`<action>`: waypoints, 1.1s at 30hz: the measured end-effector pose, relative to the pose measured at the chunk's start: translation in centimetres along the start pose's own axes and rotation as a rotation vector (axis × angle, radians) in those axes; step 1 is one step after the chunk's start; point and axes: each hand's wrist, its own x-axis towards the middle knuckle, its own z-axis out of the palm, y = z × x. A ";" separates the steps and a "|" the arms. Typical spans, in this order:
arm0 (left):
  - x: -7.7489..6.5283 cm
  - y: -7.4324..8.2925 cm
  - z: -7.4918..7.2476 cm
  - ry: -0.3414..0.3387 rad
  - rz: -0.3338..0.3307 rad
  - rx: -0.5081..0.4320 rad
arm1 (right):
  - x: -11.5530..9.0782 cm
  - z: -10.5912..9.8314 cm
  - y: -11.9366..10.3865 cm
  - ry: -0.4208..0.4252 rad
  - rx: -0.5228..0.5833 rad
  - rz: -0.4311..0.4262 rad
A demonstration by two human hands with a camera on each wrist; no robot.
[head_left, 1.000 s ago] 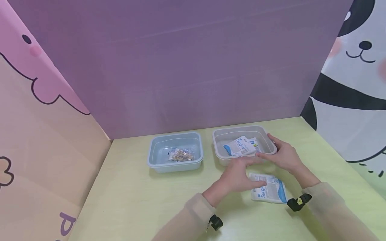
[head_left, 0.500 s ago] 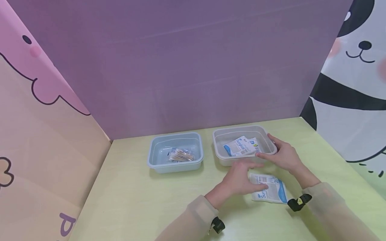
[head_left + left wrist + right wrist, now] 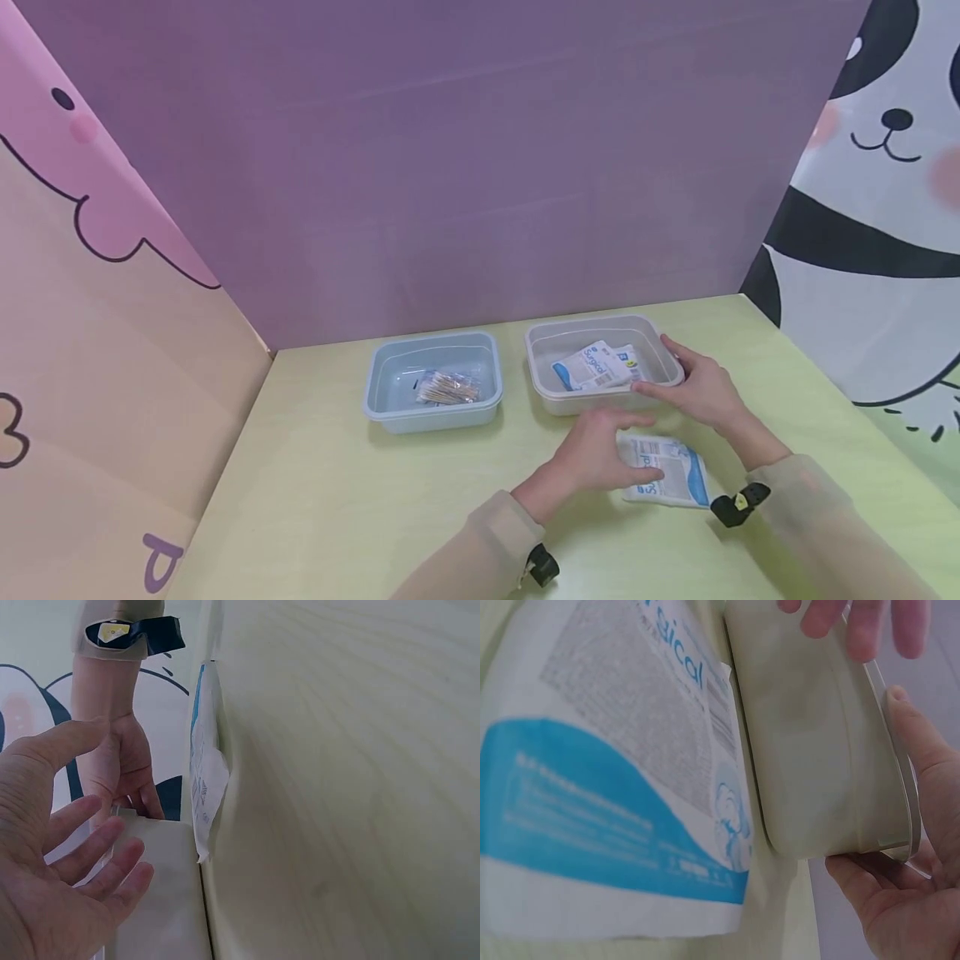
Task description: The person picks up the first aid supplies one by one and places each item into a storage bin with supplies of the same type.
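Observation:
My right hand (image 3: 707, 390) holds the right end of a beige plastic box (image 3: 566, 405), thumb on the near rim and fingers round the corner. White and blue packets marked Surgical (image 3: 592, 367) lie inside that box. My left hand (image 3: 592, 457) hovers before its near wall, fingers spread and thumb apart, gripping nothing. Just behind and to the right of this hand, a larger white and blue Surgical packet (image 3: 678, 472) lies flat on the table, its left edge partly covered by the hand. In the right wrist view, the packet (image 3: 630, 742) sits close beside the box (image 3: 802, 742).
A light blue plastic box (image 3: 435, 423) stands to the left, with a clear bag of cotton swabs (image 3: 448, 387) in it. Both boxes sit near the back of the pale yellow table (image 3: 337, 517). A purple backdrop (image 3: 450, 167) rises behind, with printed panels at both sides.
My left hand has drawn back slightly from the beige box, toward me. The right hand keeps its hold on the box. The whole head view has shifted a little.

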 end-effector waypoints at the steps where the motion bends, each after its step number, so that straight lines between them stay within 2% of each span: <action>1: 0.0 0.0 0.1 -0.001 0.001 0.005 | 0.0 0.0 0.0 -0.001 0.000 0.001; 18: 0.2 -0.5 1.6 -0.028 -0.008 0.043 | -0.1 0.1 0.1 0.000 0.007 -0.013; 28: 0.4 -0.6 2.3 -0.073 -0.021 0.054 | 0.1 0.0 0.0 -0.002 0.011 -0.012; 33: 0.4 -0.6 2.6 -0.080 -0.015 0.028 | 0.1 0.0 0.1 0.001 0.016 -0.012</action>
